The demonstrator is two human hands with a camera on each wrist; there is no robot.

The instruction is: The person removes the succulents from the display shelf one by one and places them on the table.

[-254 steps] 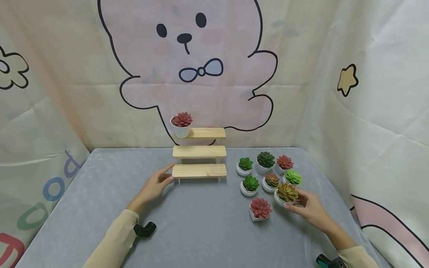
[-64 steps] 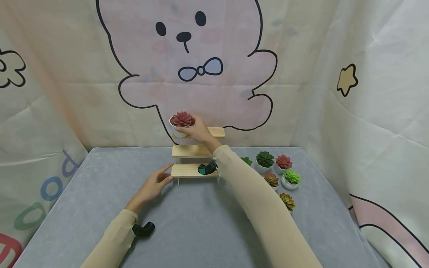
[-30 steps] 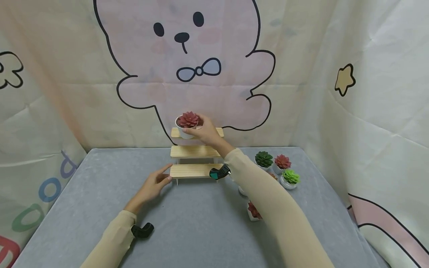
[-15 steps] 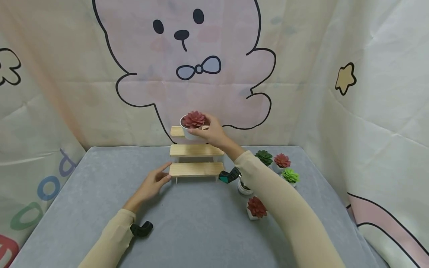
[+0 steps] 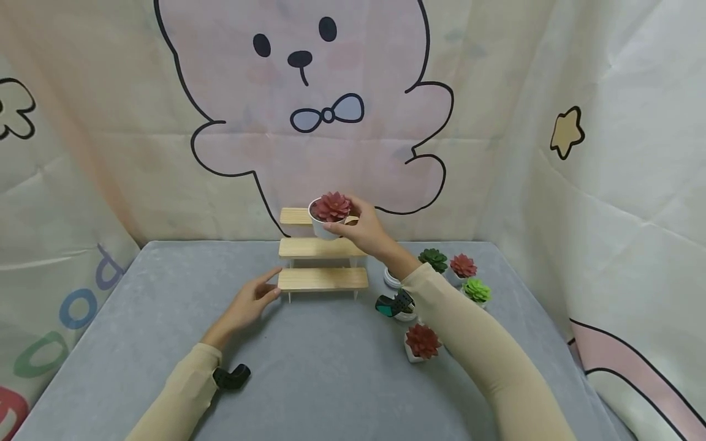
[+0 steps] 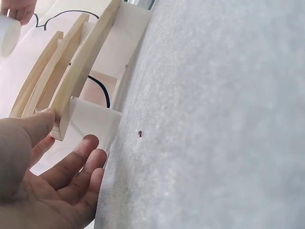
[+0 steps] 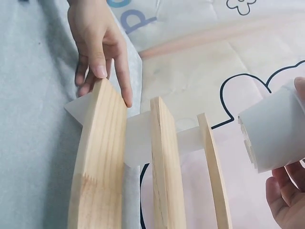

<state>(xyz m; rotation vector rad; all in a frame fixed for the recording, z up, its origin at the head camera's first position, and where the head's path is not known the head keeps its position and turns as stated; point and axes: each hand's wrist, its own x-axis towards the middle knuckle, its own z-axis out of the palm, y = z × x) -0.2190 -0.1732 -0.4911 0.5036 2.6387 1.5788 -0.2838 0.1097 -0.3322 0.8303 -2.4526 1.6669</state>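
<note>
A red artificial succulent in a white pot (image 5: 329,214) is gripped by my right hand (image 5: 368,231), thumb in front of the pot and fingers behind. It hangs beside the top tier, in front of the backdrop. In the right wrist view, the pot (image 7: 274,131) is tilted and apart from the boards. At the stand's left end, my left hand (image 5: 250,304) pinches the lowest board of a three-tier wooden stand (image 5: 323,279) between thumb and index finger. The left wrist view shows the thumb on the board's end (image 6: 59,124), the other fingers loosely bent below.
Right of the stand are several potted succulents: a red one (image 5: 423,341) nearest, a dark green one (image 5: 434,260), another red one (image 5: 463,266) and a bright green one (image 5: 477,290). My right sleeve (image 5: 480,343) hides others. A printed cloth backdrop (image 5: 496,184) surrounds the grey table (image 5: 309,380).
My right hand left the yellow-orange succulent, took the red one from the top tier's left end, and carried it rightward, slightly down in the last half second. My left hand stayed at the stand.
</note>
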